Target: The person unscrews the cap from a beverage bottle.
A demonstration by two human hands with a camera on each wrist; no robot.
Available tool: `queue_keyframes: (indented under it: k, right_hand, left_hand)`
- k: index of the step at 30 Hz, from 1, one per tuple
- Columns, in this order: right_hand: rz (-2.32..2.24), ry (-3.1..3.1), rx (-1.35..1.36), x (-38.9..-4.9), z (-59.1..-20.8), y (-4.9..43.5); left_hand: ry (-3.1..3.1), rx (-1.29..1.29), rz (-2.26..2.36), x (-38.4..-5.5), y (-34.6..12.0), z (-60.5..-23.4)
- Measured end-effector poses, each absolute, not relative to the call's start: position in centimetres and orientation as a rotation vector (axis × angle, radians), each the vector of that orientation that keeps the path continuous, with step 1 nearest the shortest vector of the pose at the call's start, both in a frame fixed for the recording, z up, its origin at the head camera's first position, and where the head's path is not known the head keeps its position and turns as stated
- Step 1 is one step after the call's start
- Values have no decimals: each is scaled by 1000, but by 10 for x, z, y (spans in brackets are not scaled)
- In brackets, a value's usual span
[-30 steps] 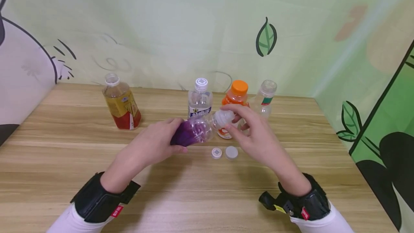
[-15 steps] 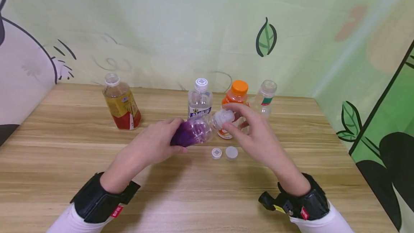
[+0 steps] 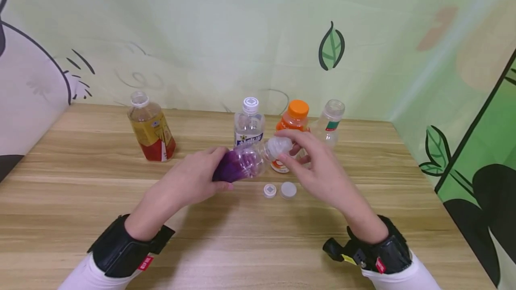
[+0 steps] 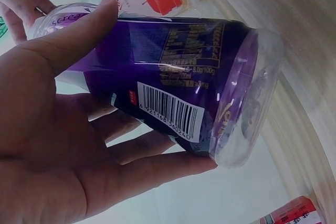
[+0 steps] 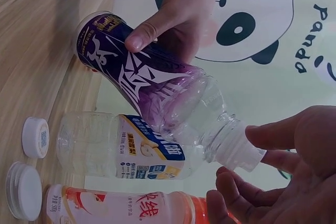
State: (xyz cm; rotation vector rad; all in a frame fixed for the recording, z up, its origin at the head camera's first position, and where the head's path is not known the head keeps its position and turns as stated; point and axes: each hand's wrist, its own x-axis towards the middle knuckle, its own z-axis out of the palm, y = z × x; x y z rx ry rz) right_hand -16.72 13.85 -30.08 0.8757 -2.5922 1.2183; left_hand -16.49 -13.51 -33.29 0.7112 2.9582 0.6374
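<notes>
My left hand [image 3: 197,176] grips a clear plastic bottle with a purple label [image 3: 235,164], which tilts with its neck up to the right. In the left wrist view the thumb lies along one side of the label [image 4: 157,61] and the fingers support the other, near the barcode. Thumb and fingers of my right hand [image 3: 318,164] pinch the translucent white cap [image 3: 279,147] on that bottle's neck. The right wrist view shows the cap [image 5: 241,150] sitting at the mouth, the thumb on one side and a fingertip opposite.
Behind the hands stand a clear bottle with a white cap [image 3: 249,122], an orange-capped bottle [image 3: 296,115] and an uncapped clear bottle [image 3: 332,122]. An uncapped bottle with a yellow-red label [image 3: 151,131] stands left. Two loose caps, a small one [image 3: 270,190] and a wider one [image 3: 288,190], lie on the table.
The right fingers have shifted slightly around the cap, which looks turned a little between frames. The left hand and the purple-labelled bottle have stayed in place.
</notes>
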Motion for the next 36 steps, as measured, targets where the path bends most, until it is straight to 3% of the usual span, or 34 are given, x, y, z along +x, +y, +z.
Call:
queue_keyframes:
  k: [36]
  right_hand:
    - [1253, -2563, 904, -168, -302, 137]
  left_hand:
    - [2944, 695, 642, -165, -134, -333]
